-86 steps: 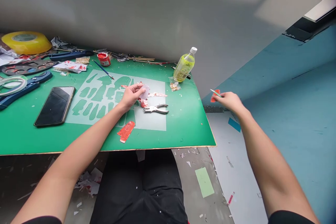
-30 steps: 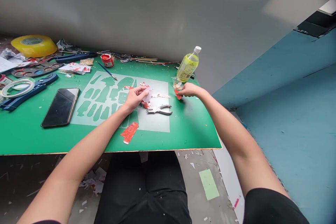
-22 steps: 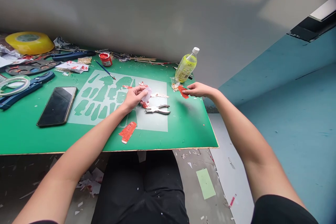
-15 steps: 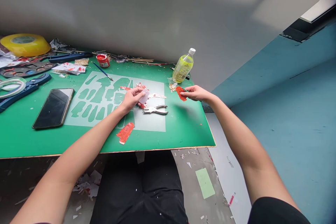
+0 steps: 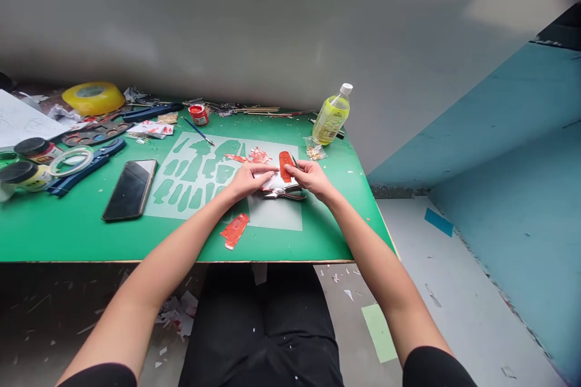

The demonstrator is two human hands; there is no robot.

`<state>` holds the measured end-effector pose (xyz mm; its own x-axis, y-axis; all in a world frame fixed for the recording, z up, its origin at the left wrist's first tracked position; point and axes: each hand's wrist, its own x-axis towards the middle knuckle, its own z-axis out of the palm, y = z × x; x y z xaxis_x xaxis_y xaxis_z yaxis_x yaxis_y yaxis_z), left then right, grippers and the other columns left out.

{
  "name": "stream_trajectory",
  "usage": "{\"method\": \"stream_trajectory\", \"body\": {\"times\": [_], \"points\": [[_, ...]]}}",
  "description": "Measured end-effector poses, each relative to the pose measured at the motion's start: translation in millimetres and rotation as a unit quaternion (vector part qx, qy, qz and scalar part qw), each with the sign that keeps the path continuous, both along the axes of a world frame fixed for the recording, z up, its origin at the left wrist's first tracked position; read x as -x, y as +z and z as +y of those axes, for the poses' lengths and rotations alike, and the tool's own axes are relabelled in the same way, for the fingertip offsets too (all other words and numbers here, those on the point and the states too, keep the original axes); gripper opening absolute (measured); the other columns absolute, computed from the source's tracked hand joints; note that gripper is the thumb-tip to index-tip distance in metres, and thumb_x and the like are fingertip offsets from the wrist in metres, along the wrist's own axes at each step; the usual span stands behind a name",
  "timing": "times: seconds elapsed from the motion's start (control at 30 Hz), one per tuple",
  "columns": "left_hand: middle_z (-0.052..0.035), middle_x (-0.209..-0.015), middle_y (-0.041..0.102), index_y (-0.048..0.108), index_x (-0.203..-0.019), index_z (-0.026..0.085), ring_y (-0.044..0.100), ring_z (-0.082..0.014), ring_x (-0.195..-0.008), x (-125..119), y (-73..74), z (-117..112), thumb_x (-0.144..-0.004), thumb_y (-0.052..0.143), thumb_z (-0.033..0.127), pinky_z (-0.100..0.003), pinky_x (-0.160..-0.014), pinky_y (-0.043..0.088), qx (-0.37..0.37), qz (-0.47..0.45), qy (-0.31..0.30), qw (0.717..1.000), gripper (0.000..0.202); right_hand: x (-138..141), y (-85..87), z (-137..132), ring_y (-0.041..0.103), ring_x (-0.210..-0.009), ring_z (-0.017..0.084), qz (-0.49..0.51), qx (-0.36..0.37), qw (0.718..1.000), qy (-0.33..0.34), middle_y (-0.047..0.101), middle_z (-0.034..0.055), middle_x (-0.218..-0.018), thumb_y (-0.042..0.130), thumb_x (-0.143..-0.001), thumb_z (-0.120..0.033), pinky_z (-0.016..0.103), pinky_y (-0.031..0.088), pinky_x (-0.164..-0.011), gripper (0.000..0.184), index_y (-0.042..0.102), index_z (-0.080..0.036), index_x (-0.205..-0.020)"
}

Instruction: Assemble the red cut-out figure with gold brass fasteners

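1. Right hand [image 5: 311, 176]: fingers pinched shut on a red strip [image 5: 285, 165]. The strip stands roughly on end over the white cut-out sheet [image 5: 276, 217], just in front of the fingertips.
2. Left hand [image 5: 247, 178]: fingers drawn together on a pale slip [image 5: 271, 180], with the thumb on top. The hand is low over the sheet, and its fingertips are close to the right hand's.
3. Metal punch pliers [image 5: 287, 193] lie on the sheet directly beneath both hands.
4. Change: 2.9 s ago the right hand held the red strip out beyond the table's right edge. It has since travelled inward past the bottle [image 5: 333, 118] to meet the left hand, which has stayed over the sheet.
5. Materials: the red strip is flat and oblong with round ends, and its painted face is mottled. A second red piece [image 5: 235, 230] lies flat on the green mat [image 5: 68, 230]. The sheet is thin and perforated with limb-shaped openings. The bottle is clear plastic holding yellow liquid.
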<state>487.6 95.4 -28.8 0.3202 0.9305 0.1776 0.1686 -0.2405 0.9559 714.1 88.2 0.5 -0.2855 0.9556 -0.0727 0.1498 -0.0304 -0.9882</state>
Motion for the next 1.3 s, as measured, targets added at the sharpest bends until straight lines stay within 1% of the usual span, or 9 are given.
{"method": "stream_trajectory", "body": {"times": [0.37,0.53,0.7,0.8,0.9,1.0,1.1,1.2,1.3], "points": [[-0.0116,-0.097,0.084,0.086,-0.094,0.016,0.077,-0.0263,-0.087,-4.1,-1.3,-1.8,-0.078,0.085,0.055,-0.038,-0.084,0.062,0.036,-0.048,0.012,0.998,0.043,3.4,-17.2,4.1,0.059,-0.073,0.016,-0.006,-0.029,0.999,-0.016,0.07,0.0035,-0.08,0.079,-0.078,-0.071,0.027,0.046,-0.067,0.055,0.074,-0.017,-0.084],[-0.0129,-0.096,0.084,0.087,-0.093,0.016,0.077,-0.0262,-0.089,-1.0,-2.7,1.1,-0.076,0.087,0.054,-0.038,-0.084,0.061,0.028,-0.046,0.041,0.998,0.042,-13.1,-3.9,-11.8,0.039,-0.053,0.009,-0.008,-0.047,0.996,-0.078,0.05,-0.0043,-0.058,0.08,-0.075,-0.076,0.025,0.031,-0.05,0.059,0.063,-0.019,-0.073],[-0.0102,-0.086,0.083,0.086,-0.088,0.018,0.072,-0.0204,-0.074,0.9,13.7,-5.1,-0.075,0.088,0.048,-0.033,-0.07,0.059,-0.016,-0.075,0.104,0.992,0.033,-98.6,19.2,-70.5,0.021,-0.046,0.006,0.031,-0.032,0.976,-0.211,0.03,-0.0105,-0.053,0.085,-0.074,-0.071,0.025,0.015,-0.044,0.059,0.051,-0.023,-0.072],[-0.0063,-0.075,0.079,0.086,-0.084,0.019,0.068,-0.0178,-0.067,-27.5,34.9,-12.1,-0.079,0.085,0.047,-0.03,-0.065,0.054,-0.044,-0.068,0.103,0.991,0.029,-165.7,33.4,-117.0,0.021,-0.046,0.005,0.028,-0.026,0.958,-0.286,0.032,-0.0104,-0.054,0.091,-0.069,-0.067,0.025,0.013,-0.044,0.058,0.056,-0.021,-0.075],[-0.0055,-0.076,0.079,0.086,-0.086,0.018,0.067,-0.0169,-0.066,-89.2,59.1,-17.1,-0.092,0.069,0.045,-0.028,-0.063,0.051,-0.065,0.033,-0.007,0.997,0.032,-208.7,46.3,-150.7,0.02,-0.047,0.004,0.021,-0.031,0.942,-0.334,0.032,-0.0106,-0.054,0.093,-0.068,-0.065,0.025,0.012,-0.044,0.059,0.053,-0.021,-0.074],[-0.0058,-0.083,0.082,0.087,-0.099,0.017,0.068,-0.0159,-0.06,-162.4,78.5,-11.3,-0.087,0.065,0.024,-0.027,-0.06,0.051,-0.079,0.162,-0.135,0.974,0.026,-213.6,51.4,-161.3,0.021,-0.046,0.005,0.016,-0.021,0.944,-0.328,0.031,-0.0107,-0.054,0.092,-0.066,-0.067,0.025,0.013,-0.045,0.06,0.055,-0.021,-0.076],[-0.0053,-0.067,0.077,0.085,-0.08,0.018,0.067,-0.0175,-0.057,-216.1,91.6,5.4,-0.081,0.071,0.022,-0.028,-0.06,0.049,-0.121,0.283,-0.133,0.942,0.014,-197.7,46.5,-152.4,0.02,-0.047,0.005,0.009,-0.023,0.955,-0.295,0.031,-0.0107,-0.053,0.088,-0.067,-0.072,0.025,0.013,-0.045,0.061,0.058,-0.021,-0.078],[-0.0065,-0.063,0.075,0.08,-0.07,0.017,0.067,-0.0188,-0.059,-234.5,103.4,23.8,-0.08,0.077,0.03,-0.029,-0.059,0.046,-0.132,0.304,-0.104,0.938,0.017,-186.8,36.7,-127.5,0.023,-0.049,0.007,-0.028,-0.035,0.96,-0.275,0.034,-0.0097,-0.054,0.081,-0.069,-0.078,0.025,0.017,-0.047,0.063,0.058,-0.021,-0.079],[-0.0067,-0.066,0.075,0.078,-0.068,0.018,0.066,-0.0189,-0.063,-213.3,112.4,37.2,-0.087,0.071,0.039,-0.029,-0.061,0.045,-0.164,0.288,-0.049,0.942,0.03,-185.0,26.9,-88.6,0.034,-0.055,0.011,-0.145,-0.041,0.959,-0.242,0.045,-0.0053,-0.058,0.067,-0.077,-0.084,0.026,0.027,-0.051,0.065,0.059,-0.02,-0.079]]}}
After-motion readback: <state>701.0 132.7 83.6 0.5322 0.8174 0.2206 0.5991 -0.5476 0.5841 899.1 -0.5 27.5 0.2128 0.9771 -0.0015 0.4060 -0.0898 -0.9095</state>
